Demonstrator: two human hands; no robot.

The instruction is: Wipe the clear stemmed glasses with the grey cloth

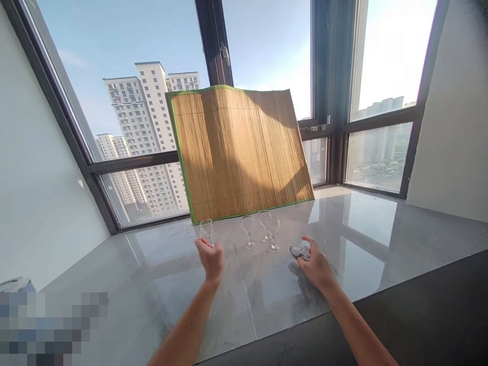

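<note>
Glass cup (206,229) | long axis upright | rim up | in left hand (212,258)

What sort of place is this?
Probably a window nook high in a building, perhaps a home: there's a glossy grey tiled ledge, tall dark-framed glass windows and pale tower blocks outside.

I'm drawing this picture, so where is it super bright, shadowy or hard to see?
In the head view, the right-hand window is glaring white; in the head view, bright reflections shine on the glossy windowsill, shadows cross the bamboo mat, and the clear stemmed glasses look faint.
</note>
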